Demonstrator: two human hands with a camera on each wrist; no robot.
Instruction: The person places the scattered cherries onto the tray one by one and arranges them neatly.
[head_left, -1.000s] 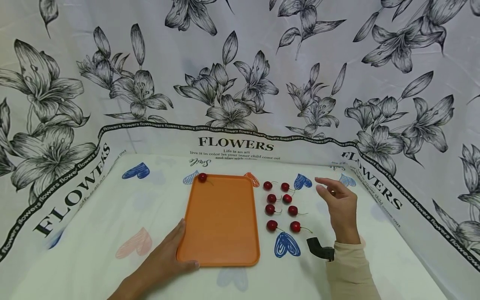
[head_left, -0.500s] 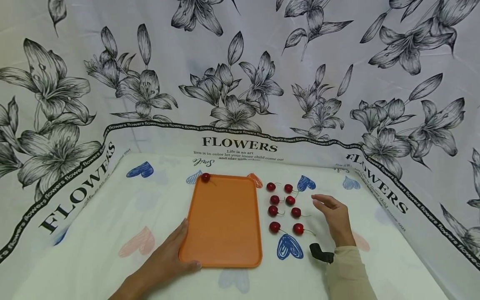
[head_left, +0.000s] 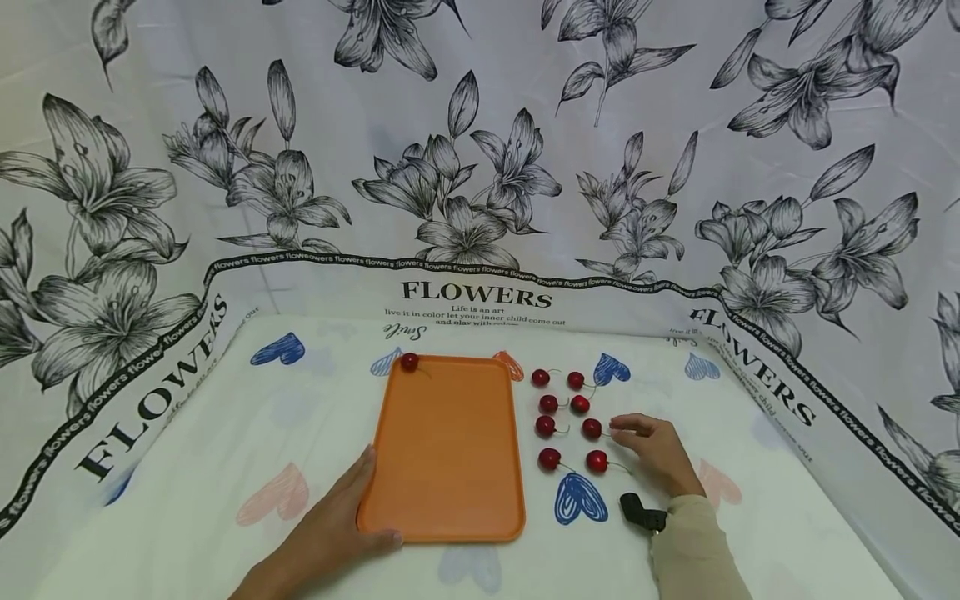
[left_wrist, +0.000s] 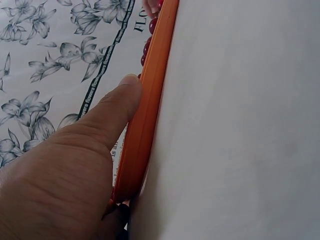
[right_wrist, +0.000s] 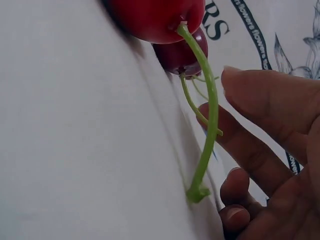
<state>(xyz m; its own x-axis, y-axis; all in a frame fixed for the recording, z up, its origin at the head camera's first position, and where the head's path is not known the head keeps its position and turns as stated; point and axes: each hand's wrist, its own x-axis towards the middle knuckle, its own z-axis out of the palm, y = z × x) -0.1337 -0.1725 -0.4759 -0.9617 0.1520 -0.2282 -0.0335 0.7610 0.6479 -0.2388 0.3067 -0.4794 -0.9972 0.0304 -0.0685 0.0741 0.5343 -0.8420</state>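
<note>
An orange rectangular tray (head_left: pixel 450 450) lies on the table, with one dark red cherry (head_left: pixel 408 362) at its far left corner. My left hand (head_left: pixel 337 517) grips the tray's near left corner, thumb along the near edge and fingers at the left side. Right of the tray, several stemmed cherries (head_left: pixel 549 459) stand in two rough columns. My right hand (head_left: pixel 660 454) is beside a right-column cherry (head_left: pixel 592 428), fingertips by its stem. In the right wrist view, thumb and forefinger are apart near that stem (right_wrist: pixel 188 100); a closer cherry (right_wrist: pixel 155 17) partly covers the scene.
A white cloth with printed hearts (head_left: pixel 581 498) covers the table. Behind it and at the sides hangs a flower-printed curtain (head_left: pixel 465 225). A black wrist device (head_left: pixel 641 512) sticks out from the right sleeve (head_left: pixel 697 542), close to the cloth.
My right hand has come down and left from beyond the cherries to the stem of a right-column cherry. The left hand and the tray stay in place.
</note>
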